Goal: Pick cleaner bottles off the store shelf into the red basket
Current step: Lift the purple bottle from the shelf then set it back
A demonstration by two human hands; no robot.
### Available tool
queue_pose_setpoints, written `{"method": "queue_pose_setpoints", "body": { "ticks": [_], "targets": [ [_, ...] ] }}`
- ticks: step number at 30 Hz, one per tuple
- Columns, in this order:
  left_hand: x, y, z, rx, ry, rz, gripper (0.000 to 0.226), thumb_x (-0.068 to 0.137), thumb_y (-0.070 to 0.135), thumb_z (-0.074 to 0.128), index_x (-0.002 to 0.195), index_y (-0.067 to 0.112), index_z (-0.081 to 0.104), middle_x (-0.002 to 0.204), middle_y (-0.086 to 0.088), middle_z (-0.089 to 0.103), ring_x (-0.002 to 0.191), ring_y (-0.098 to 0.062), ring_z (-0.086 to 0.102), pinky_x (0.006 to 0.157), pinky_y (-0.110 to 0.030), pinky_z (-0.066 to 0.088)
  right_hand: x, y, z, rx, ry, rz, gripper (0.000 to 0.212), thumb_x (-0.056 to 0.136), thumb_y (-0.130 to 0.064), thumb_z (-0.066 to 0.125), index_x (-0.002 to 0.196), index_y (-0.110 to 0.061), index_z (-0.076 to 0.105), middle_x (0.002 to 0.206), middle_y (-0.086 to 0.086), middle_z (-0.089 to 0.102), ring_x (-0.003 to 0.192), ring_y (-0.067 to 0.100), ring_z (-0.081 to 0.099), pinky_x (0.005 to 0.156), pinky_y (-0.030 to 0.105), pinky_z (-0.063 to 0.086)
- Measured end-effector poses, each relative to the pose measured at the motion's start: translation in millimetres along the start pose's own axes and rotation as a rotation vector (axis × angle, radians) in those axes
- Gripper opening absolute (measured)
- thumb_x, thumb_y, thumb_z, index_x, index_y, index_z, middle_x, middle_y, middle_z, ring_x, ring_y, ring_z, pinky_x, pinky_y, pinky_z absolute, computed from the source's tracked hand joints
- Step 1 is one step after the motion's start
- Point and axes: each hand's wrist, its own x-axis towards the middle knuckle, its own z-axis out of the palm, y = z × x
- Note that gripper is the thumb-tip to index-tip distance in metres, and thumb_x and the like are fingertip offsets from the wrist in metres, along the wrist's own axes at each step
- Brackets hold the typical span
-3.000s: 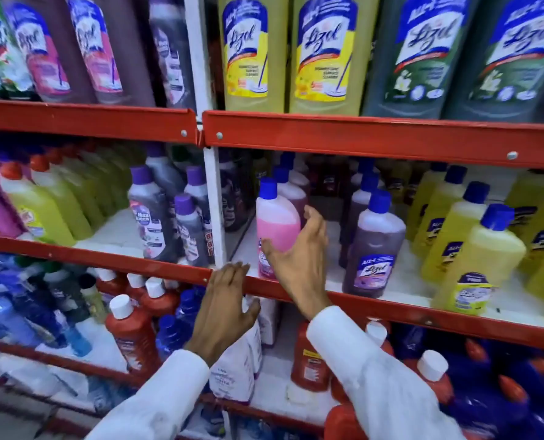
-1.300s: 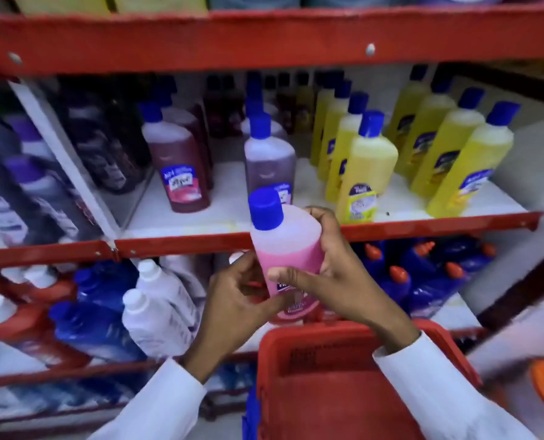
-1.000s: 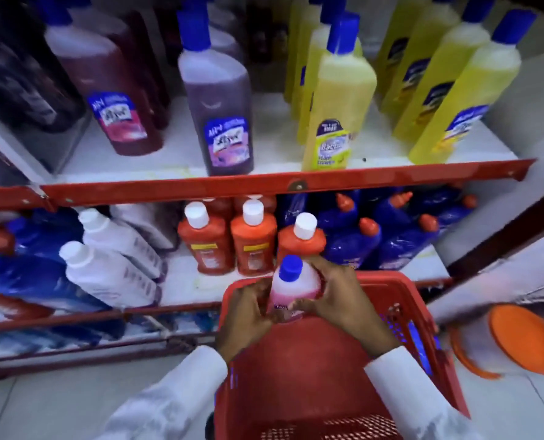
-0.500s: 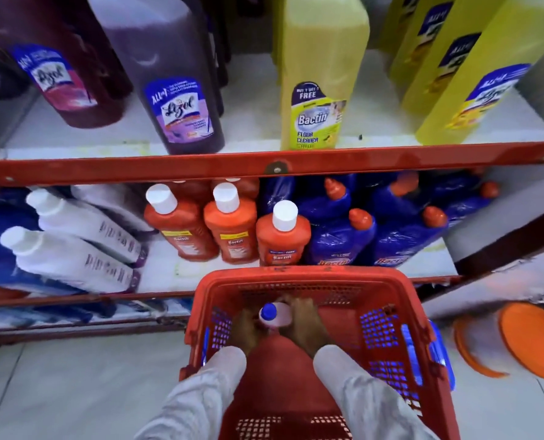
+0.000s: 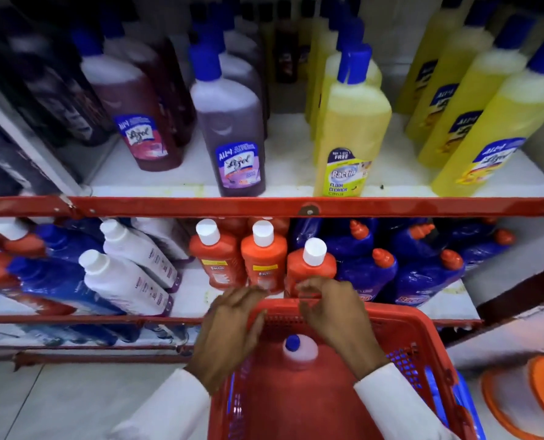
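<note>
The pink cleaner bottle (image 5: 299, 352) with a blue cap stands upright inside the red basket (image 5: 413, 328) near its far wall. My left hand (image 5: 229, 331) hovers over the basket's far left rim, fingers spread, holding nothing. My right hand (image 5: 334, 312) is above the far rim, fingers loosely curled and empty, just in front of an orange bottle (image 5: 308, 265) on the low shelf. On the shelf above stand a purple bottle (image 5: 229, 134), a maroon bottle (image 5: 131, 119) and a yellow bottle (image 5: 350, 128).
The red shelf edge (image 5: 264, 206) runs across the middle. White bottles (image 5: 124, 281) lean on the low shelf at left, blue bottles with orange caps (image 5: 391, 268) at right. An orange round object (image 5: 530, 398) lies on the tiled floor at right.
Both hands have let go of the pink bottle, which now stands in the basket, and have risen to the basket's far rim. The view has tilted up toward the shelves.
</note>
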Motion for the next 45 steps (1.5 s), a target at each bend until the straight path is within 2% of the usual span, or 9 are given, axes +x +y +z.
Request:
{"method": "queue_pose_setpoints", "body": {
  "ticks": [7,13,20,24,29,32,35,40,45],
  "targets": [
    [53,-27,-111,0.198,0.482,0.117,0.042,0.084,0.033,0.064,0.125,0.023,0.056,0.141,0.000,0.054,0.128,-0.027,0.047,0.103,-0.046,0.039,28,-116,-46,0.150,0.478,-0.187,0.026,0.079,-0.026,0.068,0.105,-0.028,0.069,0.106,-0.005,0.072,0.083,0.024,0.072,0.077,0.040,0.058],
    [96,-68,-147,0.121,0.450,-0.065,0.046,0.083,0.030,0.066,0.127,0.017,0.057,0.135,-0.008,0.059,0.127,-0.031,0.049,0.109,-0.054,0.036,79,-197,-36,0.335,0.732,-0.186,0.088,0.068,-0.035,0.080,0.142,-0.012,0.039,0.138,0.011,0.052,0.125,0.030,0.049,0.106,0.042,0.045],
    [98,-85,-113,0.141,0.277,-0.017,0.039,0.083,0.040,0.058,0.118,0.023,0.061,0.118,0.001,0.069,0.114,-0.020,0.060,0.118,-0.046,0.024,134,-220,-41,0.569,0.638,-0.003,0.086,0.063,-0.029,0.091,0.126,0.003,0.043,0.124,0.020,0.055,0.117,0.038,0.056,0.097,0.048,0.052],
    [97,-91,-108,0.111,0.280,0.003,0.037,0.084,0.040,0.057,0.118,0.027,0.058,0.120,0.004,0.067,0.115,-0.017,0.057,0.118,-0.044,0.020,130,-209,-51,0.641,0.627,-0.112,0.080,0.065,-0.026,0.090,0.126,-0.006,0.042,0.122,0.013,0.056,0.111,0.033,0.060,0.079,0.016,0.054],
    [98,-93,-105,0.070,0.286,0.016,0.039,0.082,0.034,0.061,0.120,0.025,0.060,0.125,0.002,0.067,0.121,-0.023,0.055,0.117,-0.045,0.020,111,-208,-89,0.983,0.556,-0.339,0.069,0.057,-0.020,0.080,0.119,-0.014,0.052,0.107,0.013,0.066,0.091,0.032,0.063,0.077,0.044,0.056],
    [100,-90,-103,0.054,0.316,0.008,0.036,0.078,0.030,0.064,0.112,0.023,0.066,0.117,0.000,0.071,0.114,-0.024,0.061,0.114,-0.043,0.021,95,-209,-116,1.413,0.197,-0.569,0.056,0.050,-0.014,0.068,0.105,-0.012,0.069,0.087,0.006,0.071,0.076,0.024,0.065,0.072,0.035,0.055],
    [102,-90,-101,0.032,0.352,-0.001,0.034,0.076,0.029,0.062,0.107,0.019,0.070,0.113,-0.003,0.073,0.111,-0.028,0.064,0.112,-0.043,0.024,79,-222,-136,1.704,-0.387,-0.888,0.064,0.067,-0.012,0.062,0.128,0.005,0.056,0.113,0.018,0.069,0.100,0.032,0.068,0.092,0.040,0.056],
    [103,-88,-105,0.019,0.354,-0.002,0.048,0.075,0.040,0.043,0.106,0.017,0.072,0.113,-0.004,0.074,0.112,-0.028,0.064,0.110,-0.049,0.031,67,-230,-152,1.761,-0.618,-0.892,0.071,0.056,-0.017,0.054,0.123,0.004,0.049,0.102,0.016,0.062,0.088,0.030,0.064,0.083,0.038,0.053],
    [104,-85,-102,0.016,0.398,-0.029,0.046,0.072,0.039,0.046,0.099,0.013,0.074,0.105,-0.008,0.076,0.105,-0.032,0.068,0.104,-0.044,0.032,54,-223,-159,1.744,-0.293,-0.815,0.058,0.052,-0.012,0.067,0.109,-0.002,0.066,0.094,0.011,0.071,0.079,0.025,0.067,0.076,0.034,0.058]
  ]
}}
